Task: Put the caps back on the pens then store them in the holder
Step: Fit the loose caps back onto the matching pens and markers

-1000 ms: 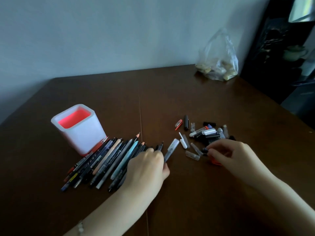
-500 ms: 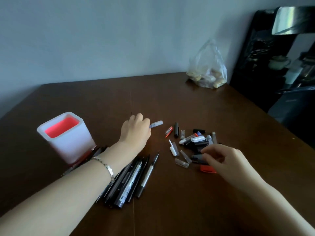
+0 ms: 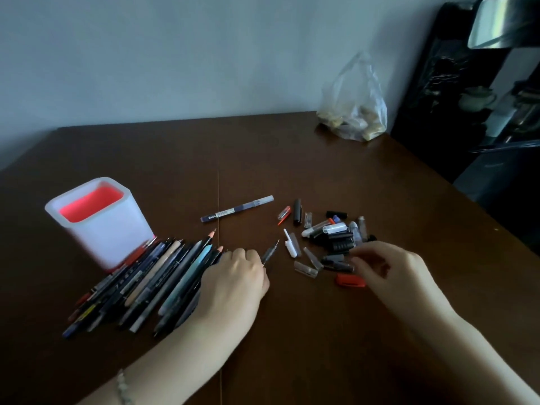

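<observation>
A white pen holder with a red inside stands at the left of the brown table. Several uncapped pens and pencils lie in a row in front of it. My left hand rests at the row's right end and grips a dark pen, whose tip sticks out past my fingers. Several loose caps are heaped to the right. My right hand is curled at the heap's near edge and pinches a dark cap. A red cap lies beside it. One capped blue pen lies alone mid-table.
A clear plastic bag with small pale things sits at the table's far right corner by the wall. A dark cabinet stands past the table's right edge.
My left hand laid the capped blue pen down mid-table, came back to the pen row and took a dark pen. My right hand stayed at the cap heap.
</observation>
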### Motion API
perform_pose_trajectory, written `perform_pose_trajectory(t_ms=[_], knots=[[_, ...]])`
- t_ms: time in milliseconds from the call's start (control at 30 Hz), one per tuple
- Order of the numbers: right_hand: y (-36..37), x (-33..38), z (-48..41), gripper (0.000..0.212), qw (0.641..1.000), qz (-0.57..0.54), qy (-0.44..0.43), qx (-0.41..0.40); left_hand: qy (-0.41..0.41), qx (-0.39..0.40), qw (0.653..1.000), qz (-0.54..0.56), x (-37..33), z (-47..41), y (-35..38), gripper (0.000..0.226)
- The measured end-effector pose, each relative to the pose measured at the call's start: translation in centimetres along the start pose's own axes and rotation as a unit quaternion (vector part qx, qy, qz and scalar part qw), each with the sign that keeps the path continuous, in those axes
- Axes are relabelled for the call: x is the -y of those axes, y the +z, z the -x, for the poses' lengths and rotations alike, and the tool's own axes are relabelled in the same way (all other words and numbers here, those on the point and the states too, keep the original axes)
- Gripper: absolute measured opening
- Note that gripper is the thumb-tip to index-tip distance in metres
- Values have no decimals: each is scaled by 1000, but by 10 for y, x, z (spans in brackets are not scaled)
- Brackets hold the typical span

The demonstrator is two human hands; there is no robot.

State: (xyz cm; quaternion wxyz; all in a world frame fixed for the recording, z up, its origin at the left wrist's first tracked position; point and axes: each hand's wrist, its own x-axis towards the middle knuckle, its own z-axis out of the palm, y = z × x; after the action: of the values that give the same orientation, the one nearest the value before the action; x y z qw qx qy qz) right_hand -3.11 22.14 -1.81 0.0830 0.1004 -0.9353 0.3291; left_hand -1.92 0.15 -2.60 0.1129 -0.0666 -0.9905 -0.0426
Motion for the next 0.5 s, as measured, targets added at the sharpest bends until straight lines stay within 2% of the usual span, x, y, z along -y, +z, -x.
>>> perform_pose_trajectory(t_ms=[67,167,267,367,500], knots=[[-5,-12,-13,17,998,27,19,-53,-10,-27,997,75,2,-2,2,18],[-9,-25,-43,18,991,62,98,-65,-10,-104,980,169,5,-3,-1,11],[-6,-26,-72,28,981,72,180,-16,-19,-124,971,202,10,-3,0,10],[1,-21,-90,39,970,110,210,61,-32,-127,968,214,16,0,2,10],[3,-18,-99,32,964,111,226,80,-45,-126,962,239,24,6,-1,8]])
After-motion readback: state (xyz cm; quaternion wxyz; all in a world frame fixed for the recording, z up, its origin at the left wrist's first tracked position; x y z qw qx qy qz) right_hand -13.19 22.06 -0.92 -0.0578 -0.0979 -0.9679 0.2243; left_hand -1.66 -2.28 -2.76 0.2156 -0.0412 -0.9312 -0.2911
